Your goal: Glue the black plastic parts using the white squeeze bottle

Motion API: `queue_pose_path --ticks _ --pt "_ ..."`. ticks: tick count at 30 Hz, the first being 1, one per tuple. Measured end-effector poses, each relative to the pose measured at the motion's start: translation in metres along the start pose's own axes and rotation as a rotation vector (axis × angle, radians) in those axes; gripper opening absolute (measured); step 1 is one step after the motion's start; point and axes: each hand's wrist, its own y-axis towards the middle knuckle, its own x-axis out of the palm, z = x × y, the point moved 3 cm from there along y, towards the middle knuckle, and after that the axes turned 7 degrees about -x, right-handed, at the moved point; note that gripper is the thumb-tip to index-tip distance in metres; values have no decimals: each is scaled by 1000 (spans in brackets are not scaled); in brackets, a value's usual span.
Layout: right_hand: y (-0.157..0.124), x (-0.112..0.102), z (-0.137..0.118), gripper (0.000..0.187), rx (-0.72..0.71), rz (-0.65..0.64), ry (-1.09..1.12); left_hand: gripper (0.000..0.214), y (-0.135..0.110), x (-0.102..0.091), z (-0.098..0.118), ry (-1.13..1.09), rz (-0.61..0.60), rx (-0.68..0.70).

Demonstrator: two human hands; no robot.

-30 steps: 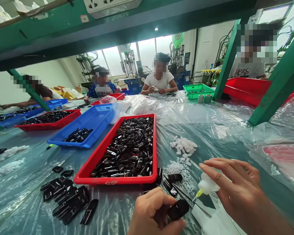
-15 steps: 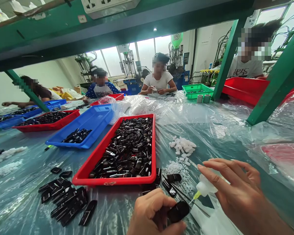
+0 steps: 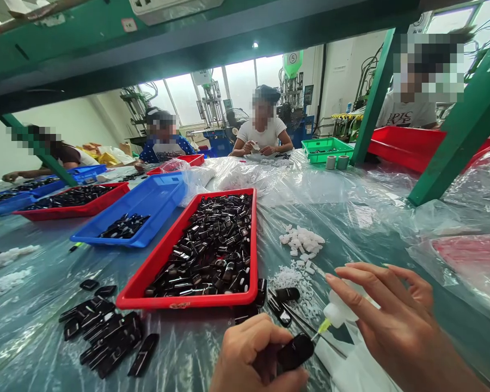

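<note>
Black, glossy, oblong plastic piece: lower centre of the frame, pinched between thumb and curled fingers of the left hand.

Small white squeeze bottle with a yellow-green needle nozzle: lower right, gripped by the right hand, forefinger stretched along the top, the other fingers fanned loosely above it.

Change noted: over the last second the bottle tilts down and leftward. The gap between nozzle and piece narrows until the needle tip stands at the piece's upper right end. Whether it touches cannot be told. The left hand's grip holds as before. Judged from this, the nozzle is being brought to the held piece.

Red rectangular plastic tray: centre, heaped with like black pieces.

Blue plastic tray: left of centre, few pieces inside.

Loose black pieces: lower left, on the clear plastic sheeting over the surface.

Heap of small white plastic bits: right of the red tray.

Other people: seated at the far side, upper part of the frame, at their own trays.
</note>
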Motion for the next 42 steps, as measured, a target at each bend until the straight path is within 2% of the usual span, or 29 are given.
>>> queue_pose_path --ticks 8,12,19,42 --pt "-2 0 -5 32 -9 -13 14 15 0 0 3 15 -7 7" --pt "-4 0 -10 36 -2 -18 35 14 -1 2 3 54 -24 26" --pt "-1 -6 -14 36 23 68 69 14 -2 2 3 68 -48 96" --pt "-2 -5 -15 33 48 83 103 15 -2 6 -1 45 -69 56"
